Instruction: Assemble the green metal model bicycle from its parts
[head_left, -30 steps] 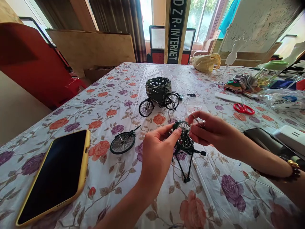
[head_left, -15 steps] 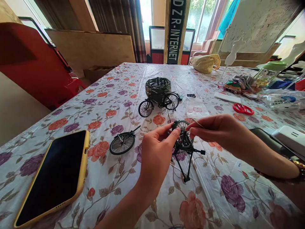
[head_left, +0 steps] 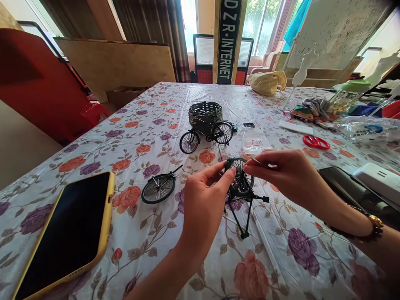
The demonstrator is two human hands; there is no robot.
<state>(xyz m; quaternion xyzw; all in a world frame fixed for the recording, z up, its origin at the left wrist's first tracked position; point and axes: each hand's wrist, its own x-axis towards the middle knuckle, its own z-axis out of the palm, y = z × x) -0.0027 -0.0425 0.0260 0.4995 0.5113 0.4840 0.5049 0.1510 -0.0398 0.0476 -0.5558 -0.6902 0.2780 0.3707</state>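
Observation:
My left hand (head_left: 208,187) is closed around the top of a dark miniature bicycle frame (head_left: 246,218), its thumb lying against the spoked wheel (head_left: 245,177) fitted there. Bare struts of the frame point down toward the tablecloth. From the other side, my right hand (head_left: 279,166) pinches a thin pale rod (head_left: 258,161) close to the wheel's hub; its tip is hidden by the fingers. To the left lies a separate miniature wheel with a fork (head_left: 158,188). Farther back, a whole miniature bicycle (head_left: 206,136) stands against a dark woven basket (head_left: 205,111).
A yellow-cased phone (head_left: 67,233) lies at the left on the flowered tablecloth (head_left: 131,141). On the right are red-handled scissors (head_left: 316,142), a white power strip (head_left: 379,177), a dark glossy case (head_left: 343,187) and a plastic bag (head_left: 362,130). A yellow pouch (head_left: 267,82) sits at the far edge.
My right wrist has swung slightly left and its fingers have turned a little with the rod. My left hand and the bicycle frame stay nearly in place; the view has shifted slightly.

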